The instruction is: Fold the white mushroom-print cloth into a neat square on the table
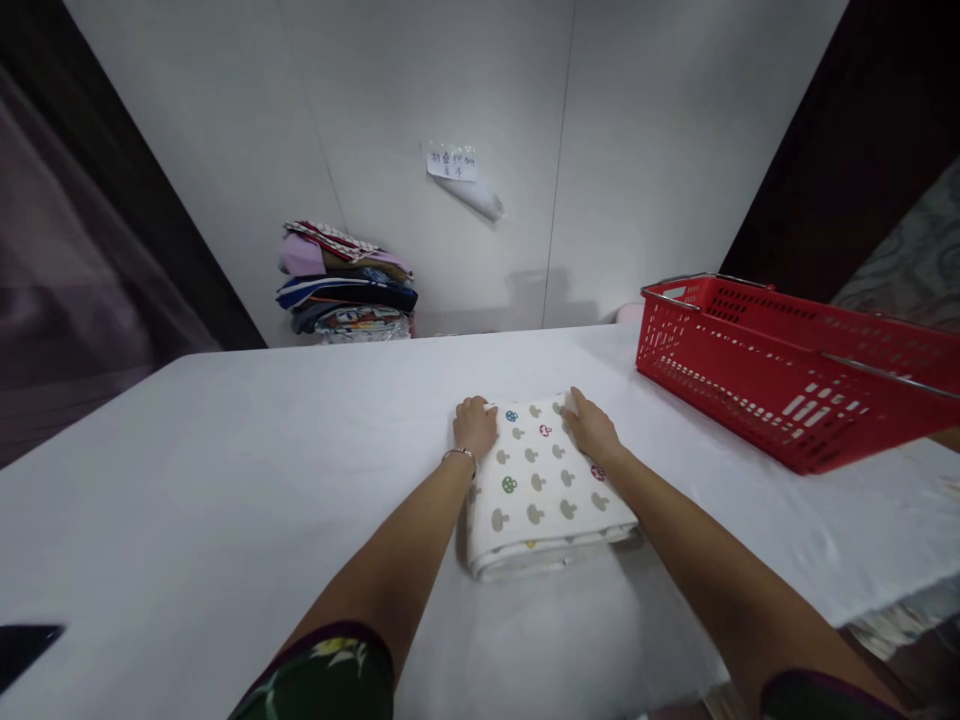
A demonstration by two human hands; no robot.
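Observation:
A white cloth [536, 480] printed with grey, green, red and blue mushrooms lies folded into a thick, roughly square stack in front of me. My left hand [475, 428] is closed on its far left corner, fingers curled over the edge. At the far right corner, my right hand [592, 424] grips the fabric along the side, with its fingers partly hidden. The fold layers show at the near edge, which rests at or slightly above the table surface.
The white-covered table [225, 480] spreads out on both sides. A red plastic basket [750, 370] with metal handles stands on the right. A pile of folded clothes [349, 285] sits at the back, left of a paper note [452, 162] on the wall. A dark object [26, 645] pokes in at lower left.

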